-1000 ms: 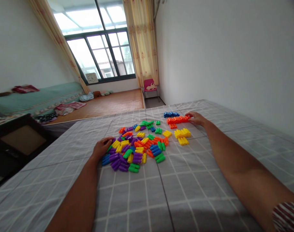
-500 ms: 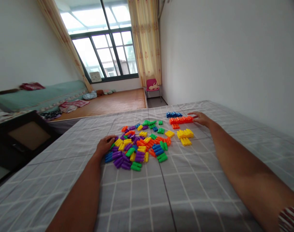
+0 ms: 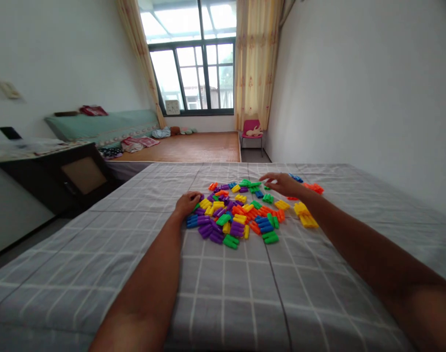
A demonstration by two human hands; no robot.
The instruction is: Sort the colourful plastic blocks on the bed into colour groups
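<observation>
Many coloured plastic blocks (image 3: 239, 219) lie heaped on the checked cloth (image 3: 223, 293); the left hand (image 3: 188, 202) rests at their left edge, its grip unclear, while the right hand (image 3: 276, 183), fingers parted, hovers by far green pieces (image 3: 253, 186).

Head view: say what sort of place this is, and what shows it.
Probably a bedroom in a home: a broad, bed-like platform below the window, patterned curtains, and what looks like a soft toy on a pink chair.
</observation>
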